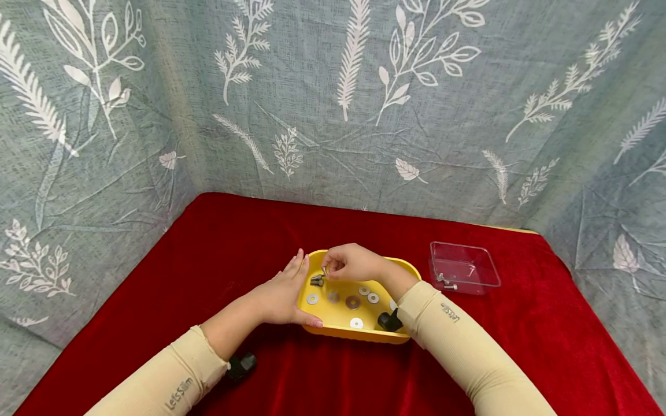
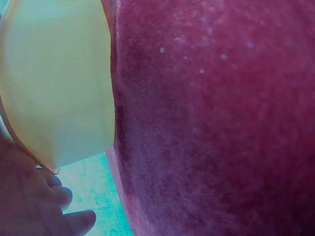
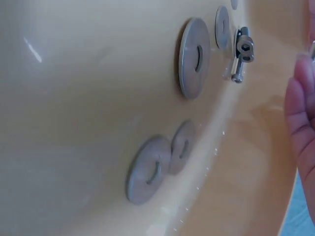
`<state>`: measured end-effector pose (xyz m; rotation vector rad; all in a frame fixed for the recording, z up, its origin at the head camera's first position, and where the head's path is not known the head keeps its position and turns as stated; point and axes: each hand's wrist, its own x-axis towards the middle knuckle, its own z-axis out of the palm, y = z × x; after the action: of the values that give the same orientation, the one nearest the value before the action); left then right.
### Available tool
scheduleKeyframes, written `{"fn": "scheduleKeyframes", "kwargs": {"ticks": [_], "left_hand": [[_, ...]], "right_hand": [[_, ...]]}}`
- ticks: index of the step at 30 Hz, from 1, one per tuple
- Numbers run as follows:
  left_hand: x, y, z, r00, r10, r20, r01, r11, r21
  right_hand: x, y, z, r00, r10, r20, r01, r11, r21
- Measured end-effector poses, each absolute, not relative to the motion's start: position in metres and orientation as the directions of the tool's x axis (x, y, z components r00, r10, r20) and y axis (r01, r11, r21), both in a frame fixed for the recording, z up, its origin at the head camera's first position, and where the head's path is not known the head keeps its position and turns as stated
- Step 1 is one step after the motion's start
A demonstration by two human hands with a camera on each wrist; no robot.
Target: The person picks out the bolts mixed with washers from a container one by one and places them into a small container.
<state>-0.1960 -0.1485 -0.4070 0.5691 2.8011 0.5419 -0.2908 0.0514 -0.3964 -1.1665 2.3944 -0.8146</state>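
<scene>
A yellow plastic tub (image 1: 338,331) holds several flat metal washers (image 1: 352,302) and a small cluster of socket-head screws (image 1: 316,281). Inside it, near the back left, my right hand (image 1: 356,263) pinches a small metal screw (image 1: 325,270) between thumb and fingertips; only part of it shows. My left hand (image 1: 281,294) rests against the tub's left end, fingers spread straight along the wall and thumb on the front rim. In the right wrist view the screws (image 3: 242,51) lie beyond the washers (image 3: 194,58), with the right hand (image 3: 302,113) at the edge.
A clear plastic box (image 1: 470,266) stands right of the tub, with a few screws (image 1: 447,283) in it. Red cloth (image 1: 250,231) covers the table. A patterned curtain (image 1: 312,115) hangs behind and at the sides.
</scene>
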Motion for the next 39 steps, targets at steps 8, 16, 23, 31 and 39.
{"fn": "scheduleKeyframes", "kwargs": {"ticks": [8,16,23,31,39], "left_hand": [[-0.196,-0.148,-0.407,-0.899,0.414,-0.143,0.334,0.859,0.389],[-0.198,-0.147,-0.408,-0.904,0.403,-0.146,0.323,0.864,0.385],[-0.198,-0.146,-0.408,-0.907,0.399,-0.136,0.323,0.866,0.382],[-0.198,-0.146,-0.409,-0.910,0.393,-0.133,0.318,0.866,0.386],[-0.196,-0.145,-0.407,-0.910,0.395,-0.128,0.322,0.866,0.383]], "right_hand": [[-0.290,0.058,-0.377,-0.617,-0.786,-0.038,-0.586,0.492,-0.644],[-0.297,0.076,-0.359,-0.656,-0.755,0.013,-0.565,0.479,-0.672],[-0.300,0.093,-0.348,-0.685,-0.728,0.014,-0.524,0.479,-0.704],[-0.302,0.112,-0.341,-0.731,-0.682,0.010,-0.478,0.501,-0.722],[-0.306,0.134,-0.334,-0.760,-0.649,0.011,-0.460,0.526,-0.715]]}}
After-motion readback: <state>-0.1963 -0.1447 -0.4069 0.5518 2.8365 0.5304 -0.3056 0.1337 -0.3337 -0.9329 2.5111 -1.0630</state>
